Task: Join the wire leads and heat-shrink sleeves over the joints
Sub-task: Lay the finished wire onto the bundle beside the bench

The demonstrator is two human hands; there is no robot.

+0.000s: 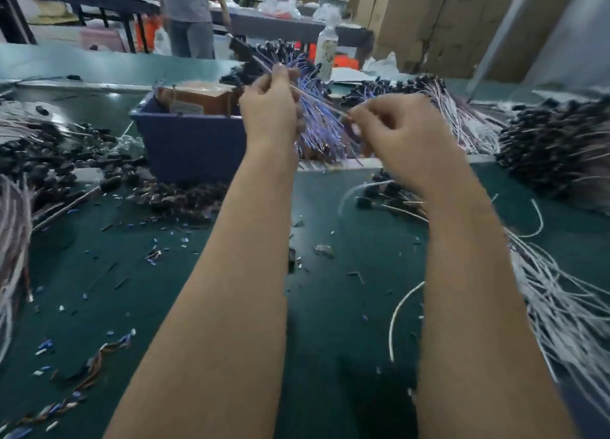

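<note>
Above a green bench (185, 283), the person's left hand (269, 108) curls around a bundle of thin wire leads (318, 124) while the right hand (396, 126) pinches one lead's tip (light, floppy strands, probably best held close to the ends).

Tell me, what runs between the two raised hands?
Head view: a thin pale wire lead runs from left hand to right hand, purple wires behind.
</note>
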